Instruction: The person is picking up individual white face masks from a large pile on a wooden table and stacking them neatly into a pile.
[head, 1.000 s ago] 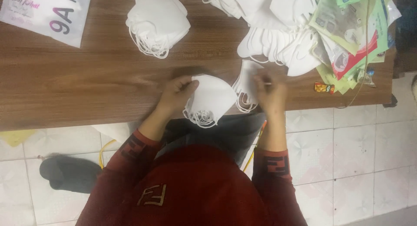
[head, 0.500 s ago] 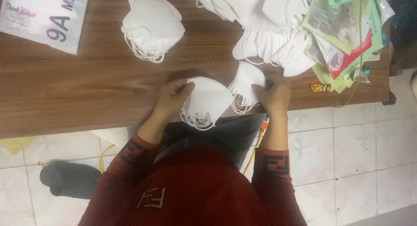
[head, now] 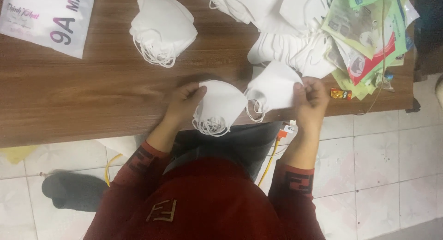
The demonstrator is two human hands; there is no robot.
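The person sits at a wooden table [head: 92, 97], and the small stack of folded white masks [head: 220, 106] at its near edge serves as the landmark. The left hand [head: 184, 100] grasps that stack at its left corner, thumb on top and fingers curled under, with the ear loops hanging off the near edge of the table. Just to the right of the stack, the right hand [head: 311, 96] pinches the right edge of a single white mask [head: 274, 87], which lies flat on the table and touches the stack's right side.

Half a second ago the two hands were closer together, and the single mask lay partly tucked behind the stack. Now the right hand has drawn outward to the right, so the single mask shows almost whole beside the stack. The left hand has kept its hold on the stack, which has scarcely shifted.

Beyond the stack and to its left, a second pile of white masks [head: 162, 27] rests on the table as before, well apart from both hands. Beyond the stack to the right lies a large loose heap of masks [head: 277, 23], and further right a fan of green and red packets [head: 369, 32]. Far to the left of the stack, at the table's far corner, sits a white printed bag [head: 41, 14]. A small orange sweet wrapper [head: 340, 93] lies just right of the right hand.
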